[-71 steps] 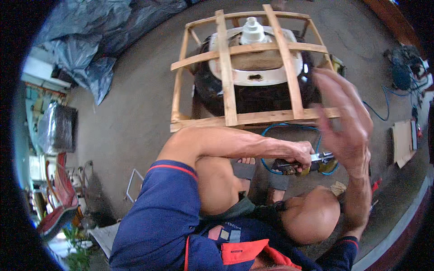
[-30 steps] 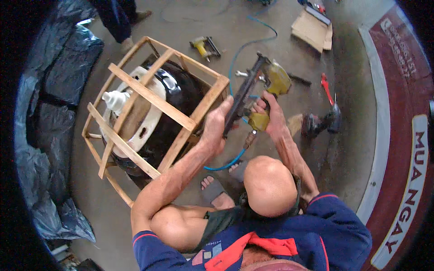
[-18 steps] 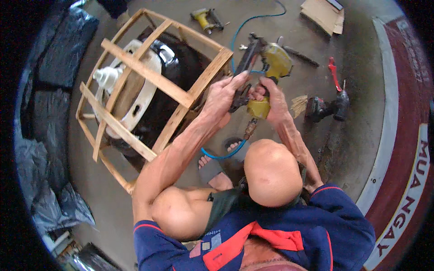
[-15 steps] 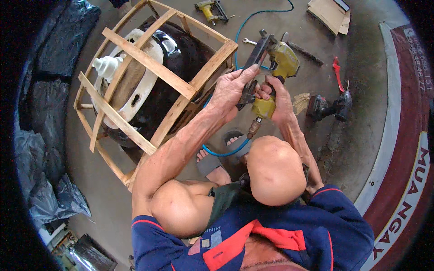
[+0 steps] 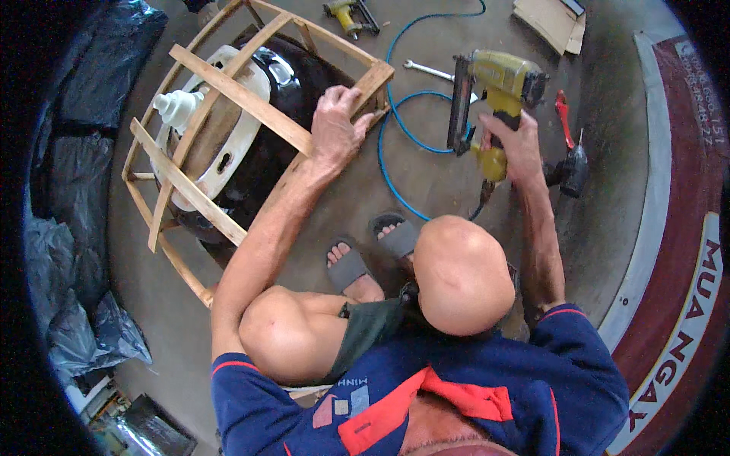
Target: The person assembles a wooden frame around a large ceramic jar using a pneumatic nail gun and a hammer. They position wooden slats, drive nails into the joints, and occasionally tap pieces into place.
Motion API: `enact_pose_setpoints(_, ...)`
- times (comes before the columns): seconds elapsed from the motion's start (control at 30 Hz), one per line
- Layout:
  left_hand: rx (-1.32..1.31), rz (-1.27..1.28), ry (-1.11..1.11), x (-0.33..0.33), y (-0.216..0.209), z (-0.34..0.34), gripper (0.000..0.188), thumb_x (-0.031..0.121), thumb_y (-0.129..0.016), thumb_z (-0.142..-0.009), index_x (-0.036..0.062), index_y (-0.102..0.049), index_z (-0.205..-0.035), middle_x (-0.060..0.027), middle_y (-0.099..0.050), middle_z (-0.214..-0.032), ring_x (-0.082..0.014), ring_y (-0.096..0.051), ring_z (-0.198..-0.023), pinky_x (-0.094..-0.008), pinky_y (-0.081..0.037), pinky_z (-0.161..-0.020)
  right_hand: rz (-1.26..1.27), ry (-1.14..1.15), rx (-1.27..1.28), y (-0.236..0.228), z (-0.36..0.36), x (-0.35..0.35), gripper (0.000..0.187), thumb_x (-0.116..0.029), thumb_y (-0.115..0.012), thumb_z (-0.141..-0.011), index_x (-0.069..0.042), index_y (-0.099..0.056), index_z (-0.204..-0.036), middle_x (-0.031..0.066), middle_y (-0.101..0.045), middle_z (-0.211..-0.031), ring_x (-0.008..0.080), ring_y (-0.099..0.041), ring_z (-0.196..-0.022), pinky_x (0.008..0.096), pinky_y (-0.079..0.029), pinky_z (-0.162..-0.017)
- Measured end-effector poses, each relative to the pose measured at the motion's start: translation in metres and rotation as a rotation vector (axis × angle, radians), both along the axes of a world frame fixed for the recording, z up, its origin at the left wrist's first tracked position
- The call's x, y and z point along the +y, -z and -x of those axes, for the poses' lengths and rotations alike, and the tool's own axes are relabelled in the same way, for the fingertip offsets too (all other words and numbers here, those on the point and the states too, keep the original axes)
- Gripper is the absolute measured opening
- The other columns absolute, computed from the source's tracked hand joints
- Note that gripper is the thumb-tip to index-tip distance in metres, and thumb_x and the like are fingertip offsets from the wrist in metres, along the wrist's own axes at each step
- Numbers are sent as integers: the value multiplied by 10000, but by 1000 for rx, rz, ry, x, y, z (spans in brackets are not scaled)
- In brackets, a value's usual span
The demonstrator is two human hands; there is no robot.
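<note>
One grip, that of the right hand (image 5: 518,146), now carried the nail gun (image 5: 498,70) alone, freeing the left hand (image 5: 337,133), loosely open, to rest on the crate (image 5: 243,100).

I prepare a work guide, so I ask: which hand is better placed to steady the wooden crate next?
Probably the left hand: it is at the wooden crate and holds no tool, while the right hand grips the yellow air tool, apart from it.
</note>
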State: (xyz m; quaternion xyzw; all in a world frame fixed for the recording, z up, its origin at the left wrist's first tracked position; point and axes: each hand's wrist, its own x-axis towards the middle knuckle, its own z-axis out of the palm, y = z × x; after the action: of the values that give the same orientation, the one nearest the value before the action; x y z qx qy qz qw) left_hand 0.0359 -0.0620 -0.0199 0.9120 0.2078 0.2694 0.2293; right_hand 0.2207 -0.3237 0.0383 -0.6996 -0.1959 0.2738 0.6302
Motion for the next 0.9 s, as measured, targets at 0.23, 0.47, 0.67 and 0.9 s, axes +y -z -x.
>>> enact_pose_setpoints(0.23,11,25,-19,4,1,-5,301,70,-782,-832,37,-708,-1122,-183,-705,-1079,-366,-696,-999,-440,-564,-891,61,-185,76,-18,4,9,156,-75,-749,-886,8,-686,-1002,23,-633,-720,112,-583,-581,280,-453,-515)
enact_pose_setpoints(0.47,105,-62,-22,4,4,-8,246,97,-734,-866,55,-677,-1102,-176,-705,-1064,-390,-691,-966,-477,-564,-828,289,-290,13,-50,-8,49,130,-112,-773,-864,-16,-702,-914,10,-599,-659,103,-547,-535,280,-428,-500)
enact_pose_setpoints(0.67,93,-33,-17,9,7,-12,216,132,-737,-873,87,-652,-1066,-167,-713,-983,-399,-696,-915,-503,-557,-767,450,-445,-103,-62,-27,80,270,-213,-797,-813,-35,-654,-669,26,-595,-598,113,-537,-486,295,-406,-475)
enact_pose_setpoints(0.9,37,-39,-11,9,13,-12,180,160,-716,-887,80,-660,-1038,-175,-717,-936,-394,-702,-895,-500,-558,-762,590,-425,-18,-81,-15,110,182,-116,-743,-856,-39,-652,-718,35,-598,-612,120,-527,-469,293,-389,-416)
